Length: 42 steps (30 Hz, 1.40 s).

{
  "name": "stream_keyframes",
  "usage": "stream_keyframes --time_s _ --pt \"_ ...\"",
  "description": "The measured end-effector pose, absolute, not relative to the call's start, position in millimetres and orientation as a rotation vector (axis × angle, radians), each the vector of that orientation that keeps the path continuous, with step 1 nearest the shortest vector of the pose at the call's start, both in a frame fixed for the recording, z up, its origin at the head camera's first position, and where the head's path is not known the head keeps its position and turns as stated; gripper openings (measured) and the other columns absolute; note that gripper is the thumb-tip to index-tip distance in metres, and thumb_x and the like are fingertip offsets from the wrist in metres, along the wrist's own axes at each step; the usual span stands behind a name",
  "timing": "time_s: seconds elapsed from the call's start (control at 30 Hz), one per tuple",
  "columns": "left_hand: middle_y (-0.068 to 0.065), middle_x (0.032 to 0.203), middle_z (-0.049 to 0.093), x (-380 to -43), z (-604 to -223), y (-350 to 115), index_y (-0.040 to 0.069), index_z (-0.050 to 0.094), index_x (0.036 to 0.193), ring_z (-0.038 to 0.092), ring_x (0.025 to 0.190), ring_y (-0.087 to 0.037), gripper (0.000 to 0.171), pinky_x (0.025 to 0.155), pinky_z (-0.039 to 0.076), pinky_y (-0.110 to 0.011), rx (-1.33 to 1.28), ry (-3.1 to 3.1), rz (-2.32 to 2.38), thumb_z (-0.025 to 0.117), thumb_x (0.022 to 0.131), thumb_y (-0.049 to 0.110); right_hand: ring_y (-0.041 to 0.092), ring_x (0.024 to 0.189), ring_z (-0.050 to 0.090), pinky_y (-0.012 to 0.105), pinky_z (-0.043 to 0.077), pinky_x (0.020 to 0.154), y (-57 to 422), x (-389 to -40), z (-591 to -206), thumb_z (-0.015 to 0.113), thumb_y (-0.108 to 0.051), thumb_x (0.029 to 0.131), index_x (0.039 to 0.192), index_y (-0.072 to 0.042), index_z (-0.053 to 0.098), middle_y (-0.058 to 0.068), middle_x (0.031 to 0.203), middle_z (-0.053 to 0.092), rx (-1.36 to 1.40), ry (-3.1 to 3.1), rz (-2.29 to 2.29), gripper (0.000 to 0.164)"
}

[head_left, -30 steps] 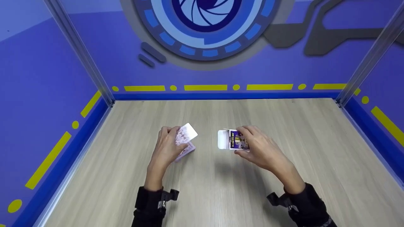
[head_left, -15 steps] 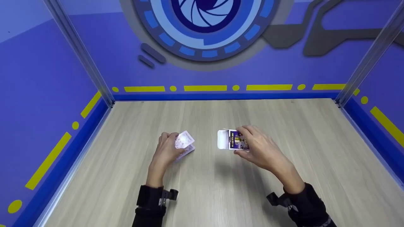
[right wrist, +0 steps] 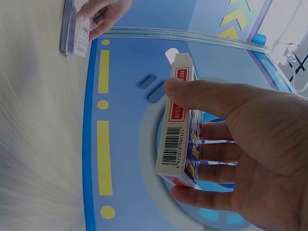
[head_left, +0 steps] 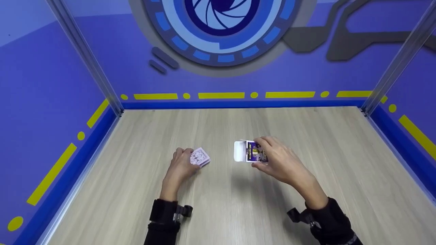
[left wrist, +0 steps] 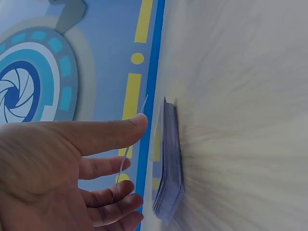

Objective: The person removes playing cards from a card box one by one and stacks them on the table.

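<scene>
In the left wrist view, my left hand (left wrist: 106,159) pinches a thin playing card (left wrist: 126,153) between thumb and fingers, seen edge-on and slightly bowed. Beside it, apart from the card, a stack of playing cards (left wrist: 169,161) lies on the table. From the head view, the card's patterned back overlaps the stack. My right hand (head_left: 282,160) grips a small card box (head_left: 253,151) above the table, its white end flap (head_left: 239,151) folded open towards the left hand. A barcode and red labels show on the box's narrow side in the right wrist view.
Both hands are over a light wood-grain table (head_left: 218,211). Blue panels with yellow dashes form the back wall (head_left: 221,81) and sides, joined by metal corner posts (head_left: 88,58). Each wrist wears a black camera strap (head_left: 164,211).
My left hand has come down and slightly towards me, lowering the tilted card until it lies nearly level over the stack. The right hand and box stay almost still.
</scene>
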<state>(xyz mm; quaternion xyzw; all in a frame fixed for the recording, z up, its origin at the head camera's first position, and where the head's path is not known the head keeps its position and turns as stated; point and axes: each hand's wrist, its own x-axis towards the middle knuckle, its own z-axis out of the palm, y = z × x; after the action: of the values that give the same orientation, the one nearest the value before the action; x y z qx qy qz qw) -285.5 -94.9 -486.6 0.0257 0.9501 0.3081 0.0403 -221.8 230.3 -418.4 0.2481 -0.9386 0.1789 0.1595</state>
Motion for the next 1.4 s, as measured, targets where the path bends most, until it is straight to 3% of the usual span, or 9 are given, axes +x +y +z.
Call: stream_keyframes --time_s 0.2,0.5,0.77,0.9,1.1,1.23,1.4 --pt "-0.023 0.128 0.051 -287.1 -494.6 -95.9 -0.004 0.06 0.137 0.05 0.116 -0.035 0.07 0.101 0.043 -0.049 0.097 2.901 0.905 0.091 0.077 0.013 0.029 0.112 0.061 0.047 0.055 0.084 230.0 -221.4 -418.5 0.091 -0.031 0.08 0.136 -0.002 0.059 0.014 0.129 0.063 0.697 -2.692 0.512 0.071" --pt "-0.022 0.12 0.053 -287.9 -497.4 -95.3 -0.006 0.059 0.138 0.049 0.112 -0.036 0.067 0.099 0.042 -0.049 0.113 2.908 0.807 0.086 0.079 0.01 0.031 0.108 0.064 0.048 0.055 0.084 229.8 -220.3 -418.1 0.091 -0.032 0.081 0.136 -0.003 0.058 0.016 0.129 0.063 0.685 -2.709 0.499 0.071" --pt "-0.024 0.127 0.052 -286.6 -496.4 -97.7 -0.005 0.051 0.146 0.049 0.118 -0.038 0.08 0.102 0.042 -0.051 0.146 2.9 0.801 0.088 0.079 0.022 0.03 0.108 0.064 0.048 0.056 0.083 230.3 -220.1 -418.8 0.091 -0.032 0.08 0.137 -0.003 0.058 0.015 0.129 0.063 0.675 -2.709 0.503 0.072" --pt "-0.028 0.136 0.049 -285.9 -491.5 -98.3 -0.006 0.045 0.15 0.048 0.126 -0.041 0.083 0.106 0.04 -0.054 0.109 2.92 0.81 0.083 0.087 0.032 0.03 0.108 0.064 0.048 0.056 0.083 230.5 -220.1 -419.0 0.091 -0.032 0.08 0.137 -0.003 0.058 0.015 0.129 0.063 0.67 -2.712 0.501 0.072" --pt "-0.021 0.129 0.062 -276.7 -464.2 -81.6 -0.001 0.061 0.137 0.058 0.123 -0.036 0.054 0.101 0.047 -0.05 0.225 3.158 0.941 0.076 0.095 0.029 0.03 0.108 0.063 0.048 0.056 0.083 230.1 -220.5 -417.6 0.09 -0.032 0.081 0.137 -0.003 0.058 0.015 0.13 0.062 0.671 -2.715 0.498 0.071" --pt "-0.009 0.109 0.069 -260.0 -439.6 -60.0 0.004 0.07 0.122 0.066 0.103 -0.025 0.032 0.086 0.054 -0.04 0.364 3.224 1.164 0.075 0.096 0.023 0.029 0.108 0.063 0.048 0.056 0.082 229.6 -220.8 -416.7 0.09 -0.032 0.081 0.137 -0.004 0.058 0.015 0.129 0.062 0.669 -2.715 0.505 0.07" --pt "-0.001 0.092 0.066 -238.8 -420.7 -35.6 0.005 0.07 0.109 0.064 0.082 -0.014 0.014 0.071 0.054 -0.031 0.594 3.132 1.488 0.072 0.097 0.013 0.029 0.109 0.062 0.048 0.056 0.08 228.7 -220.7 -417.8 0.091 -0.032 0.08 0.137 -0.005 0.059 0.014 0.129 0.062 0.673 -2.712 0.499 0.071"
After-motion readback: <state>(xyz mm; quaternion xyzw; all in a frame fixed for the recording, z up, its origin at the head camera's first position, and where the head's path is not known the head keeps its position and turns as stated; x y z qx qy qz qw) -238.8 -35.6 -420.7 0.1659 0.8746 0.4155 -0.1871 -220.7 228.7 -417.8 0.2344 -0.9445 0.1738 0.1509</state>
